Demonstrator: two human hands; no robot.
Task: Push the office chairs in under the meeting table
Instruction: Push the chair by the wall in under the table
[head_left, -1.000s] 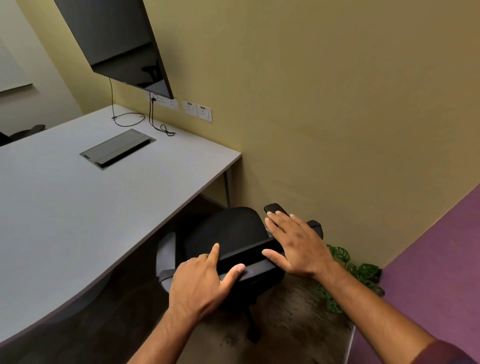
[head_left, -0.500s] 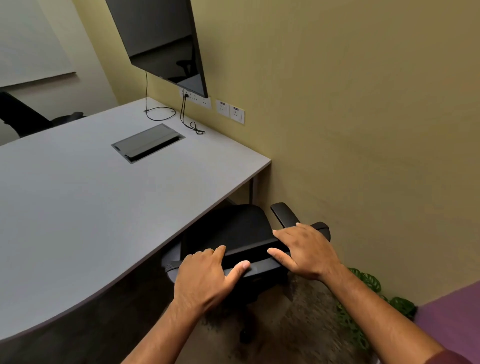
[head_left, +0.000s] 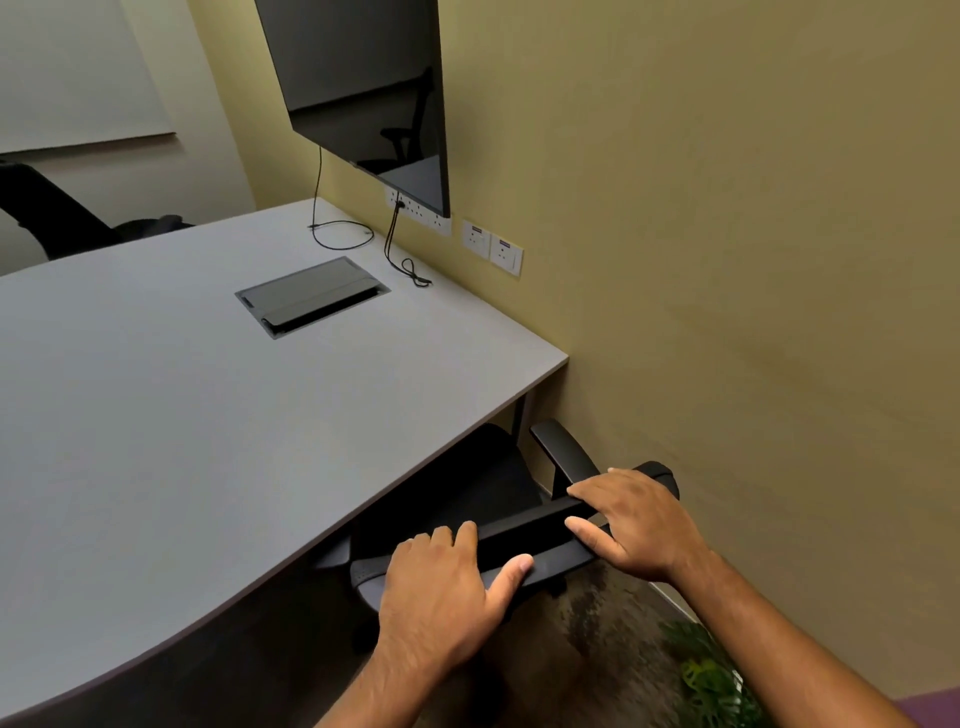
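Note:
A black office chair (head_left: 467, 493) stands at the near right corner of the grey meeting table (head_left: 182, 441), its seat partly under the tabletop and its right armrest (head_left: 563, 449) close to the wall. My left hand (head_left: 447, 587) grips the top edge of the chair's backrest (head_left: 524, 535), fingers over the front and thumb along the back. My right hand (head_left: 634, 519) holds the same top edge further right, near the armrest. The chair's base is hidden under my arms.
A second black chair (head_left: 57, 218) stands at the table's far left side. A dark wall screen (head_left: 363, 93) hangs above the table, with cables (head_left: 400, 260) and a cable hatch (head_left: 311, 296) on the tabletop. A yellow wall is close on the right; a green plant (head_left: 711, 675) is on the floor.
The chair has rolled further in under the table with both hands on its backrest. My view has swung left and upward, so the table and screen take more of the frame.

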